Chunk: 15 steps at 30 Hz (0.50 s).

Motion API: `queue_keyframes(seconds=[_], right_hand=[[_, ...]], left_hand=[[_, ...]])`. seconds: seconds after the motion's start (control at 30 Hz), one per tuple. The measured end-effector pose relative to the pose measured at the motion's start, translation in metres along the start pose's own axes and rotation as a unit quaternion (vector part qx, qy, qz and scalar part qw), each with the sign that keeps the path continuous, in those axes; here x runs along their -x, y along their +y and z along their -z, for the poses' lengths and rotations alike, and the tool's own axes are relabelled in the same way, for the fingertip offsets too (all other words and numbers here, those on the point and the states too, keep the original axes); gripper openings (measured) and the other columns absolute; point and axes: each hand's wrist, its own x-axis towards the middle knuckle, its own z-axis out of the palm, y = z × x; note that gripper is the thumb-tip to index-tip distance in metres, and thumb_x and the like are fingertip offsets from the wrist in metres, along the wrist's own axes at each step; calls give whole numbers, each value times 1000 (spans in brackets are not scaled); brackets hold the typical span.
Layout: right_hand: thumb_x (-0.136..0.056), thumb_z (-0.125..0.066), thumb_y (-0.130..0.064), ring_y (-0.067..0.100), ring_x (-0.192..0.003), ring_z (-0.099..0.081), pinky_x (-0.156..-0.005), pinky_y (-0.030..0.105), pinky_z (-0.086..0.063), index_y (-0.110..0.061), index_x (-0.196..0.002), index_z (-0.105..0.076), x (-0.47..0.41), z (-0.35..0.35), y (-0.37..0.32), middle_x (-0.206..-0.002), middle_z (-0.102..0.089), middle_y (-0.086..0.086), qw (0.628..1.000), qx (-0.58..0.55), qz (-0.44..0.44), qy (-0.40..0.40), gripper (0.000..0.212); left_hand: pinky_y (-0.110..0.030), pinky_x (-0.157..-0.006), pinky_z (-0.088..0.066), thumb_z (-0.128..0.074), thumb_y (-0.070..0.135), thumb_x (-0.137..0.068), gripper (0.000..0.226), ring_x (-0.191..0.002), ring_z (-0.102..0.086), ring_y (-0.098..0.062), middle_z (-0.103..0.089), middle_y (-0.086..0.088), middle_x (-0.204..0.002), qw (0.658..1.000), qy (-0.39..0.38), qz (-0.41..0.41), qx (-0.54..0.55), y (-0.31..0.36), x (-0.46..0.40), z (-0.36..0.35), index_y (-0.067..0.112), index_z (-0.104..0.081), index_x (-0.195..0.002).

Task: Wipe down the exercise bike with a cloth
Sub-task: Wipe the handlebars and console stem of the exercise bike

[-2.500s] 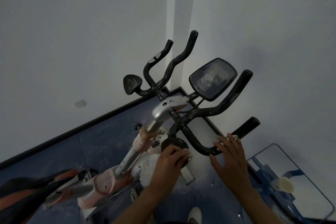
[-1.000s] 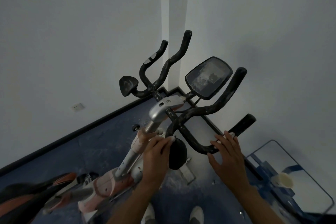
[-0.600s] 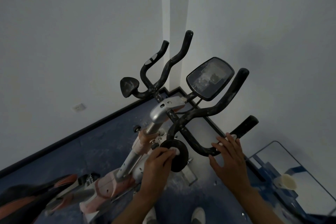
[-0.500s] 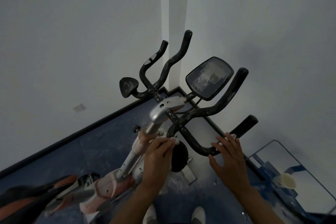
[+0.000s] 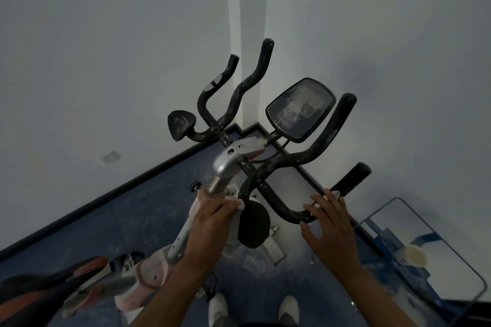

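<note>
**Two bare hands at the handlebar of a dusty exercise bike**

Both forearms reach forward from the lower edge of the view. The left hand is curled, knuckles up, fingers pressed together against the upper edge of a black elbow pad beside the silver stem; whether it pinches a cloth cannot be told, and no cloth is clearly seen. The right hand lies palm down with fingers spread, fingertips resting on the lower curve of the black handlebar near its short right end. The exercise bike stands in a room corner, its dust-streaked console screen tilted toward the viewer, its saddle at the lower left. Pale dust marks the handlebar. White walls meet a dark skirting and a blue, dust-speckled floor. A glass-topped table at lower right carries a pale cup. Two white shoes show below.
</note>
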Motion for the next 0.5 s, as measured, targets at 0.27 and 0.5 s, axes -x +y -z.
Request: queue_keyframes(seconds=[0.27,0.5], right_hand=[[-89,-62,-33,31,-142,-41,-126,48,-16,-13,-118,-63,-1,0,0,-133,-61,9,1000,2,2,3,35],[-88,-62,-33,27,-147,-34,-126,45,-15,-19,-123,-57,-1,-1,-2,-137,-58,7,1000,-6,0,11,38]], left_hand=[[-38,-93,-54,-84,19,-78,46,-114,-58,-16,-60,2,-123,980,-150,-112,-72,2,-19,-23,21,-67,-120],[-25,-108,-42,-65,53,-91,28,-125,-49,-1,-56,14,-131,986,-95,-57,-123,-25,27,6,38,-64,-114]])
